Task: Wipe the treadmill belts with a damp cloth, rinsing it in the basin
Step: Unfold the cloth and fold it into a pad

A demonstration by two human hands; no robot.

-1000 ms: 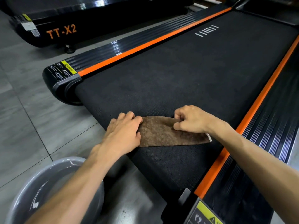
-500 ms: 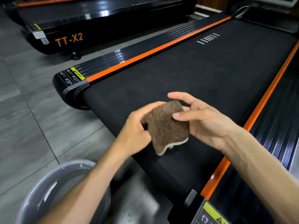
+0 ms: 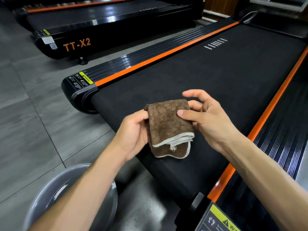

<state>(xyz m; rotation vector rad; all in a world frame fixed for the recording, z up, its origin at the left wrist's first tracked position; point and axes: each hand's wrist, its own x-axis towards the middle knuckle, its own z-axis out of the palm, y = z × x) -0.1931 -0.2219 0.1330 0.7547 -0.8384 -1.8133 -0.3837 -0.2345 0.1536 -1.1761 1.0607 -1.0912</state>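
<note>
**Cloth held folded above the belt, between wipes**

At the lower left, a grey basin point(image 3: 50, 197) is seen on the tiled floor, partly hidden behind the left forearm; whether water stands in it cannot be told with certainty, though glints on its inner wall suggest so. Further back on the left, a second treadmill point(image 3: 106, 30) marked TT-X2 is parked.

The left hand point(image 3: 133, 135) is curled around the left edge of the brown cloth point(image 3: 168, 127), with the thumb laid over the fold and the remaining fingers hidden behind the fabric. The cloth is held folded into a thick pad, its white-trimmed edges hanging at the bottom, and it is lifted clear of the treadmill belt point(image 3: 200, 77) rather than pressed to it.

To the right, the right hand point(image 3: 211, 119) is met: the cloth's right edge is pinched between its thumb and a finger behind, while the index finger is raised and spread apart above the cloth's top corner.

The step in hand is judged to be refolding, so that a fresh face is presented. Next, the pad would need to be laid flat on the belt and pressed down with an open palm; alternatively, it would be carried down and left to the basin for rinsing.
</note>
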